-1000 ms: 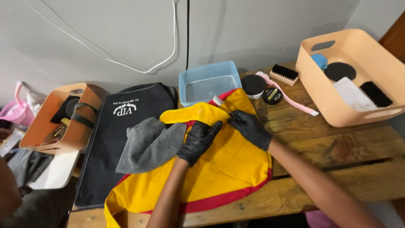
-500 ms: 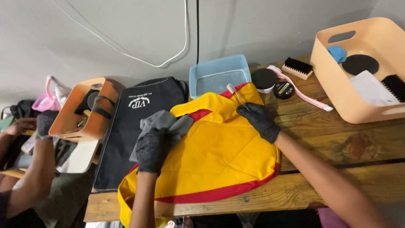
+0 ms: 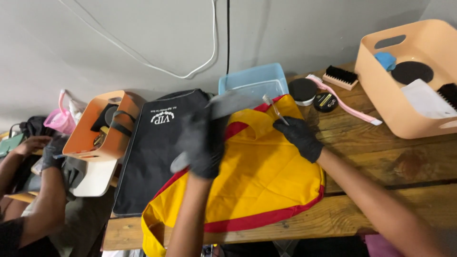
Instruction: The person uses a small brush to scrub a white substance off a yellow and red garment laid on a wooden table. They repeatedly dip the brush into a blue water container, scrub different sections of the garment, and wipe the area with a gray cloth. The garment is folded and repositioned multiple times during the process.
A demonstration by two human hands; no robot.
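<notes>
At the far left another person's gloved hand (image 3: 52, 151) is beside an orange basket (image 3: 102, 126). The left hand (image 3: 202, 143), in a black glove, grips a grey cloth (image 3: 228, 104) lifted above the yellow cloth (image 3: 257, 176) on the wooden table (image 3: 381, 157). The right hand (image 3: 301, 137) presses flat on this yellow cloth, fingers together

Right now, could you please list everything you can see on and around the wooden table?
yellow cloth with red trim: one, table centre
grey cloth: one, lifted by left hand
black fabric bag: one, left of yellow cloth
blue plastic tub: one, by wall
orange basket: one, left edge
peach plastic bin: one, right
black-bristled wooden brush: one, beside bin
round black tins: two, near tub
left hand: black glove
right hand: black glove, on yellow cloth
</notes>
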